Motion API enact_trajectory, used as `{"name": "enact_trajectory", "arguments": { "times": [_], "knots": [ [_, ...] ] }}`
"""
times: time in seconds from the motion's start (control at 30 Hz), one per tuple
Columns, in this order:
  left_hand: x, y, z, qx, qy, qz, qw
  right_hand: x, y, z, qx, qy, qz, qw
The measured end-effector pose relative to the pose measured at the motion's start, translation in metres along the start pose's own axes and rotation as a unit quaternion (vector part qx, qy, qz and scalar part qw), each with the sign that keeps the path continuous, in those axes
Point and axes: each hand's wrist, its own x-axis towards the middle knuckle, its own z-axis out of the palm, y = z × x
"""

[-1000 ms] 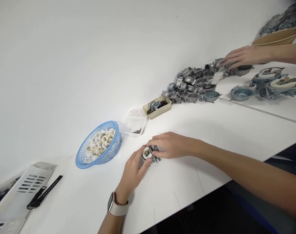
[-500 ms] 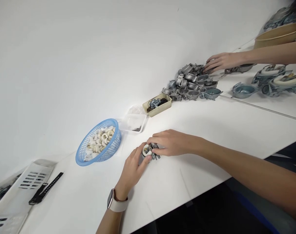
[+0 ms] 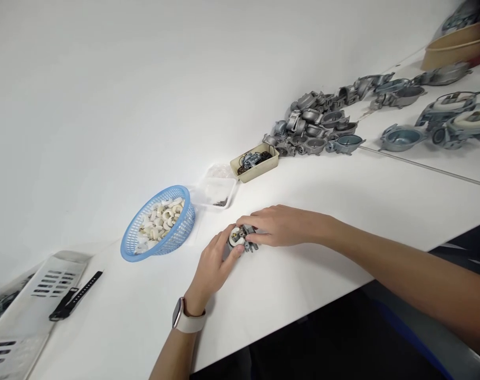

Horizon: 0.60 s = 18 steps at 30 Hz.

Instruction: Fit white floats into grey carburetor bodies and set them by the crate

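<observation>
A small grey metal carburetor (image 3: 249,244) with a white ring-shaped float on top rests on the white table (image 3: 327,190). My left hand (image 3: 211,265), a watch on its wrist, grips it from the left, thumb in front and fingers behind. From the right, my right hand (image 3: 282,226) has its fingers and thumb closed about the upper side of the same carburetor. Its fingertips partly cover the top, and any small piece between them cannot be made out. To the left stands a blue basket (image 3: 184,224) filled with white floats (image 3: 161,221).
Behind the hands are a white tray (image 3: 227,186) with small dark pieces and a beige box (image 3: 259,171) of metal and dark parts. Grey metal bowls (image 3: 315,145) are heaped at back right, with more carburetors (image 3: 461,126) beyond. A black watch (image 3: 68,306) lies by a white crate (image 3: 50,311).
The other person's hand and arm at the upper right have left the view, uncovering more metal parts. My hands keep hold of the carburetor in nearly the same pose; the view has shifted slightly.
</observation>
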Motion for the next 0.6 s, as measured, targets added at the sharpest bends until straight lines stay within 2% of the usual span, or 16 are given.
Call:
{"name": "enact_trajectory", "arguments": {
  "times": [0.3, 0.6],
  "knots": [
    [-0.0003, -0.0028, 0.0007, 0.001, -0.001, 0.001, 1.0, -0.0012, -0.0012, -0.0025, -0.004, -0.01, 0.004, 1.0],
    [-0.0009, -0.0038, 0.0013, 0.012, 0.005, 0.006, 1.0, 0.002, 0.0039, 0.0011, -0.007, 0.014, -0.016, 1.0]
  ]
}}
